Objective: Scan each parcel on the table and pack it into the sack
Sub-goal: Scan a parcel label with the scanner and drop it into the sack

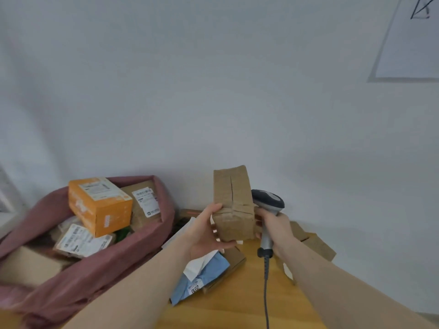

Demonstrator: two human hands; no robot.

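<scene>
My left hand holds a brown cardboard parcel upright above the wooden table, thumb on its taped front and fingers under it. My right hand grips the handle of a grey barcode scanner, whose dark head sits right beside the parcel's right edge. The scanner's cable hangs down over the table. The pink sack lies open at the left, holding an orange box and several labelled brown parcels.
A blue mailer bag with a white label lies on a flat brown box below my left hand. Brown boxes sit at the table's right edge behind my right arm. A white wall rises close behind the table.
</scene>
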